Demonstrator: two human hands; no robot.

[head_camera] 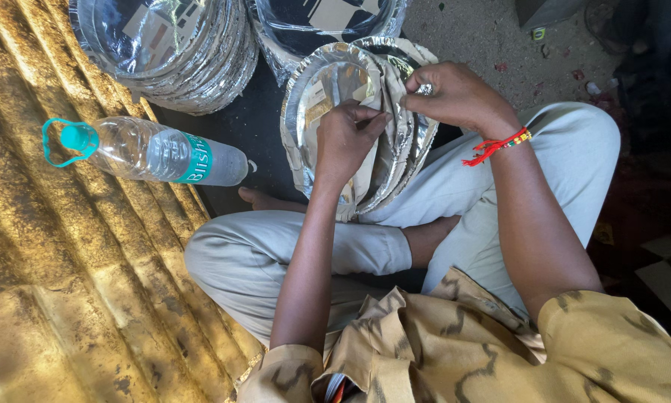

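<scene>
Far left: corrugated golden sheet (66, 283) with a clear plastic bottle (145, 151), teal cap, lying on its side. Above it, a wrapped stack of silver foil plates (178, 52); second stack (328, 22) beside it. Centre: person sits cross-legged, a bundle of silver paper plates (320, 97) standing on edge by the knees. Left hand (346, 138) curled, fingers pinching a plate rim. Right hand (455, 93) closed on the bundle's top edge, red thread on wrist. Right: bare dusty floor (485, 37).

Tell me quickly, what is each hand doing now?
Left hand: closed, pinching one silver foil plate in the standing bundle.
Right hand: closed, gripping the bundle's top edge.
</scene>
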